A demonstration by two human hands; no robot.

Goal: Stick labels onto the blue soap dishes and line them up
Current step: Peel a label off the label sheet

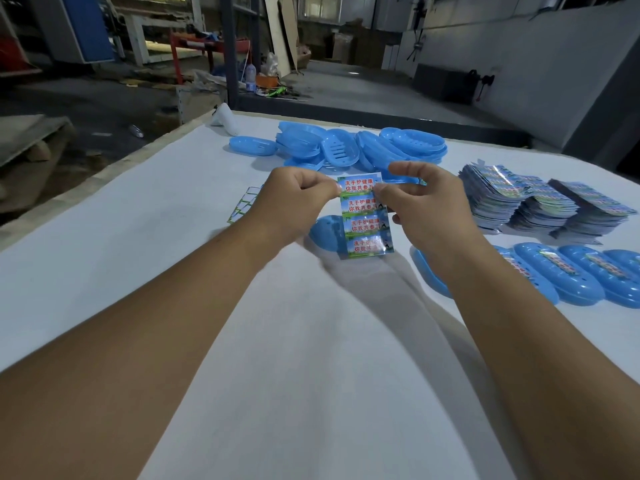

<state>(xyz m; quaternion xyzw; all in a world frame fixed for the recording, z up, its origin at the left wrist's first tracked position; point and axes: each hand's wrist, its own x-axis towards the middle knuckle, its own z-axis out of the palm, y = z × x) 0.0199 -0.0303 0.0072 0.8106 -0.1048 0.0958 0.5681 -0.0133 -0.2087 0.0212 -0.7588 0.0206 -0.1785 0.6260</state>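
**Both hands pinch a glossy label strip above the white table**

At the centre of the frame, the left hand [294,199] and the right hand [420,202] hold a glossy rectangular strip of four printed labels [365,220], green and blue with red characters. Each hand pinches the strip's top end between thumb and curled fingers, one at either edge.

The strip hangs upright over a smooth blue plastic oval soap dish [327,233] lying on the matte white table [173,271]. In the upper middle lies a loose heap of blue slotted soap dishes [346,147]. At right stand fanned stacks of shiny label sheets [540,206]; below them, a row of blue dishes already bearing labels [571,275] runs to the right edge. A used green-edged backing sheet [244,204] lies just left of the left hand.
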